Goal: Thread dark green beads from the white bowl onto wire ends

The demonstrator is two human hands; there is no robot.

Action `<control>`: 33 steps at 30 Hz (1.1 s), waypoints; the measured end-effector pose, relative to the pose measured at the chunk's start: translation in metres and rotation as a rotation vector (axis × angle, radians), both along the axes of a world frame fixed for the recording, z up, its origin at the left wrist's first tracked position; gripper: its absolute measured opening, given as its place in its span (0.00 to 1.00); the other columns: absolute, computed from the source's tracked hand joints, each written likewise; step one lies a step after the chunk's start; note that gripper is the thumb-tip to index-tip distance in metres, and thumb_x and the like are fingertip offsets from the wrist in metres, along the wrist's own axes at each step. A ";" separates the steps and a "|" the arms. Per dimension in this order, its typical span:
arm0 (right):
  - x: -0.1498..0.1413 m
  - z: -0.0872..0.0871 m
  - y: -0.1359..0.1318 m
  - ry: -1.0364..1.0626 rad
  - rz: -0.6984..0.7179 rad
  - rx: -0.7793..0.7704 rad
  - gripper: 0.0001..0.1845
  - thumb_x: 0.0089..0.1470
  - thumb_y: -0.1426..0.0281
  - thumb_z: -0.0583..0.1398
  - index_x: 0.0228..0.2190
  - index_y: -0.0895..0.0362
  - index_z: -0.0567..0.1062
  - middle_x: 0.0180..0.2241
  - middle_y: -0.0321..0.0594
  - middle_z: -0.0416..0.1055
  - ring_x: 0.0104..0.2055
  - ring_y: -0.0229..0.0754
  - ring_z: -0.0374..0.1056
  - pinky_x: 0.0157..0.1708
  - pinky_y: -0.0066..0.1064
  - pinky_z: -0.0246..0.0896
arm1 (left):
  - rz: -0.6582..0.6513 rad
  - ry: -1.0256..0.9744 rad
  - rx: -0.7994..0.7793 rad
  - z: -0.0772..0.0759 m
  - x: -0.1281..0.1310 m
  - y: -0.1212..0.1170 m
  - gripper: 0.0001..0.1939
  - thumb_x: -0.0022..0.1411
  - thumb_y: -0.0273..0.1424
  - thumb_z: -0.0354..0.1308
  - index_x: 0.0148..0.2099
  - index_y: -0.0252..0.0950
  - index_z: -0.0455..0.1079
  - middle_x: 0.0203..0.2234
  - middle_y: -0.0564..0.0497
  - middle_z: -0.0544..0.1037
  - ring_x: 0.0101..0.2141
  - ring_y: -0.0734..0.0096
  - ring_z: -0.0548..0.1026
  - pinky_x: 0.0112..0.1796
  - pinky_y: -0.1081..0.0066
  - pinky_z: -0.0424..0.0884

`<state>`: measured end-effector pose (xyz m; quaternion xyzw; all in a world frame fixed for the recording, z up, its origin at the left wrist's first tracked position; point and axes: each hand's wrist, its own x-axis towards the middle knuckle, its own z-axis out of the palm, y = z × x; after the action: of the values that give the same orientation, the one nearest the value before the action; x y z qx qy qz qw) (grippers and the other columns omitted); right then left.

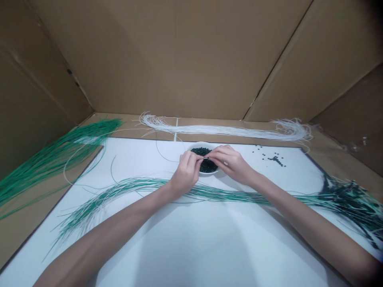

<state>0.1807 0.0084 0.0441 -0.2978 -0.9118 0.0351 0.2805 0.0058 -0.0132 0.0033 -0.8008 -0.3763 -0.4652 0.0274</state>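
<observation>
Above a white bowl (216,172) filled with small black pieces (206,165), my two hands meet fingertip to fingertip. My left hand (188,169) is closed in a pinch on a thin pale strand (163,156), which curves away behind it to the left. My right hand (231,161) also pinches, its fingertips touching the left ones. A short white bit (206,158) shows between the fingertips; whatever else the right fingers hold is too small to make out. Below the wrists, a long bundle of green and white strands (227,194) crosses the white board (185,239).
Loose black pieces (277,160) lie scattered right of the bowl. A bundle of white strands (221,130) stretches along the back, and green strands (60,155) spread at the left. Dark-tipped strand ends (356,203) gather at the right. Cardboard walls (173,59) enclose the board.
</observation>
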 end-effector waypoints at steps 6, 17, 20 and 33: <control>0.000 0.001 -0.001 -0.069 0.021 0.038 0.10 0.56 0.74 0.49 0.35 0.59 0.69 0.33 0.41 0.71 0.36 0.39 0.63 0.37 0.34 0.54 | 0.009 -0.001 -0.005 0.000 0.000 0.001 0.04 0.60 0.24 0.44 0.37 0.32 0.59 0.28 0.48 0.65 0.31 0.70 0.63 0.33 0.69 0.64; -0.001 0.001 -0.001 -0.006 -0.023 -0.047 0.10 0.56 0.72 0.49 0.34 0.58 0.70 0.33 0.41 0.71 0.36 0.39 0.64 0.37 0.34 0.55 | -0.004 0.024 -0.001 0.001 0.000 -0.001 0.04 0.60 0.24 0.44 0.37 0.33 0.59 0.28 0.48 0.65 0.32 0.70 0.64 0.33 0.68 0.65; -0.002 0.001 -0.001 0.038 -0.022 -0.102 0.10 0.56 0.72 0.49 0.35 0.58 0.70 0.33 0.41 0.70 0.36 0.39 0.65 0.37 0.33 0.56 | -0.025 0.030 0.006 0.001 0.000 -0.001 0.04 0.60 0.24 0.44 0.37 0.32 0.58 0.28 0.48 0.65 0.32 0.70 0.64 0.33 0.69 0.65; -0.008 0.000 -0.009 0.224 -0.095 -0.223 0.08 0.53 0.70 0.53 0.32 0.57 0.72 0.31 0.40 0.71 0.33 0.37 0.65 0.34 0.30 0.59 | -0.069 -0.002 0.017 0.000 0.000 -0.001 0.04 0.60 0.24 0.44 0.38 0.33 0.58 0.28 0.48 0.65 0.32 0.71 0.63 0.33 0.69 0.65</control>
<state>0.1725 -0.0003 0.0443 -0.3640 -0.8503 0.1559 0.3468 0.0059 -0.0138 0.0037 -0.8126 -0.3447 -0.4697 0.0179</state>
